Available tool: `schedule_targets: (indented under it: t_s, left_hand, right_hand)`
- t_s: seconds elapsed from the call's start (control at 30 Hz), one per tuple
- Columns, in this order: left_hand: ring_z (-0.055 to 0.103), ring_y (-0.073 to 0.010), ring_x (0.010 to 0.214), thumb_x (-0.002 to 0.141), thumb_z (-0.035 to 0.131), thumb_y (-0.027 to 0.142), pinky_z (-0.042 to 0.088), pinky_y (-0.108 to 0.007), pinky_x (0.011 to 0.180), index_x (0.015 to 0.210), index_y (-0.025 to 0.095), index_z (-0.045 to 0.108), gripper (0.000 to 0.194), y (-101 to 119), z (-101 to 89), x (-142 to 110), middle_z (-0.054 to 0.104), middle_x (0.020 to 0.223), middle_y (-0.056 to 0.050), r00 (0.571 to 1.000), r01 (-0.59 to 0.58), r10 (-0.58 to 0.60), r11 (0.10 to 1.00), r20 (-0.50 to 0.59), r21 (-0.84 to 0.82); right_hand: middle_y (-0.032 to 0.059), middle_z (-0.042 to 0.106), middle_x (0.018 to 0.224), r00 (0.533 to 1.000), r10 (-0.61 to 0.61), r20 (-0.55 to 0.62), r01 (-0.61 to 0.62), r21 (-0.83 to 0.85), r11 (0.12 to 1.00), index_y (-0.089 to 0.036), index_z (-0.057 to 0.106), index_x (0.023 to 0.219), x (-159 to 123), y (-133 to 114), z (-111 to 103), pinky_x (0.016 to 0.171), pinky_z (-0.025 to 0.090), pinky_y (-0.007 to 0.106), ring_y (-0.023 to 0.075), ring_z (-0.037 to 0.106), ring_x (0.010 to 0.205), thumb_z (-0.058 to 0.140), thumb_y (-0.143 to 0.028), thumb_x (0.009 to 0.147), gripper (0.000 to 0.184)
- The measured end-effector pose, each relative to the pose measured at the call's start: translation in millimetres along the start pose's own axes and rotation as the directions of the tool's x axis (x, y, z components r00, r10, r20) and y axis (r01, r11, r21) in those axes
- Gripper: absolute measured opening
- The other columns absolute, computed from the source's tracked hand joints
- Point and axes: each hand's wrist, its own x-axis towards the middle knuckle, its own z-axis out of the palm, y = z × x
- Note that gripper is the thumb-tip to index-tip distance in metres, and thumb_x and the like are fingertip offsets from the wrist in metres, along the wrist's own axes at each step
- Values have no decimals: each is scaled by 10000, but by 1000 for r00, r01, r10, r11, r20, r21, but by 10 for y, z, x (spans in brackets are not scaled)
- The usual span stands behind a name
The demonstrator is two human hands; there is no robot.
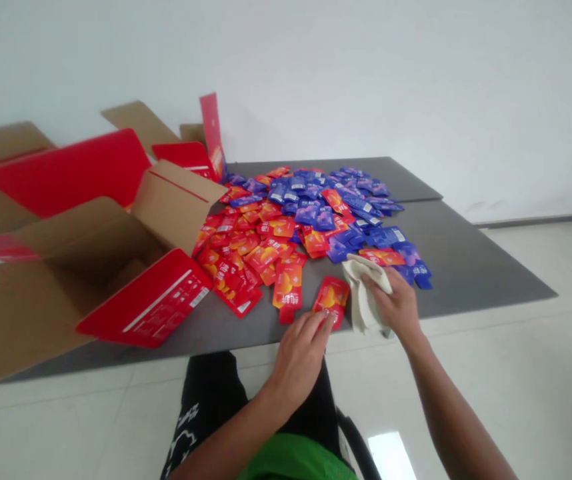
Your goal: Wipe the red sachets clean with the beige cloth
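On the grey table [471, 267], the left hand [299, 363] held the near end of a red sachet [332, 299], its long axis pointing toward the person. The right hand [396, 307], apart and just beyond it, clutched a cloth [363, 293].

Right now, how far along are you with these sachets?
Looks done: one red-orange foil sachet lies apart from the heap of red and blue foil sachets, under the left hand. In hand: a white cloth, held by the right hand. Left: that heap, on the grey table.
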Motion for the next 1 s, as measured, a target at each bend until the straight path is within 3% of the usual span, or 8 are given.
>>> schedule_targets:
  t_s: [0.1, 0.23, 0.37, 0.5, 0.63, 0.73, 0.83, 1.0]
  left_hand:
    - [646, -257, 1179, 988, 583, 135, 571, -399, 983, 1304, 175, 632, 322, -33, -4, 69, 668, 1345, -112, 1000, -27, 27, 1000, -6, 4]
    - [686, -236, 1075, 1006, 573, 167, 580, -396, 954, 1179, 186, 679, 204, -89, -115, 151, 738, 1222, -77, 998, -48, 44, 997, -52, -66]
    - [711, -190, 1027, 1030, 534, 180, 562, -346, 967, 1152, 215, 678, 192, -200, -432, 209, 767, 1108, -57, 967, 31, -75, 983, -244, -180]
    - [721, -188, 905, 1033, 533, 300, 572, -297, 847, 1003, 224, 691, 178, -366, -833, 188, 761, 964, -54, 846, 269, -377, 913, -377, -308]
    - [616, -122, 570, 982, 609, 477, 476, -200, 528, 874, 218, 648, 283, -492, -997, 127, 658, 678, 12, 608, 427, -754, 573, -247, -699]
    - [533, -78, 436, 904, 698, 550, 386, -162, 406, 879, 204, 607, 358, -514, -917, 110, 616, 621, 49, 510, 249, -860, 156, -8, -956]
    - [683, -99, 578, 844, 810, 423, 492, -148, 468, 989, 191, 615, 336, -472, -810, 124, 728, 841, -4, 404, 45, -900, -158, 163, -986]
    - [776, -136, 838, 970, 655, 150, 627, -169, 697, 1052, 160, 641, 84, -371, -793, 172, 767, 1001, -77, 220, -159, -919, -364, 326, -918]
  right_hand:
    - [81, 766, 993, 945, 299, -133, -280, 144, 949, -172, 780, 1146, -67, 83, 13, 775, 544, 352, 246, 694, 860, 712, -548, 859, 478]
    - [90, 761, 870, 814, 565, -135, -507, 309, 805, -102, 796, 1076, -29, 118, 28, 621, 527, 319, 220, 674, 687, 787, -608, 725, 616]
    - [90, 740, 795, 747, 642, -170, -559, 360, 747, -74, 799, 1006, -3, 100, 12, 531, 489, 289, 195, 639, 605, 799, -606, 696, 616]
    - [93, 755, 842, 764, 625, -161, -533, 390, 751, -84, 795, 1043, -26, 131, 11, 541, 505, 286, 201, 657, 631, 818, -590, 689, 618]
    - [83, 763, 862, 767, 628, -132, -537, 405, 740, -100, 795, 1081, -37, 122, 10, 541, 517, 272, 202, 668, 649, 828, -570, 690, 612]
    - [78, 758, 826, 746, 648, -154, -560, 381, 736, -100, 805, 1036, -28, 76, -4, 514, 512, 265, 205, 664, 633, 835, -562, 669, 590]
    - [70, 753, 805, 716, 679, -160, -599, 357, 716, -114, 812, 976, -17, 55, -20, 500, 511, 268, 203, 653, 620, 830, -565, 653, 555]
    - [63, 760, 814, 705, 695, -140, -631, 322, 706, -146, 813, 958, -20, 102, -31, 511, 523, 272, 214, 666, 645, 828, -565, 657, 516]
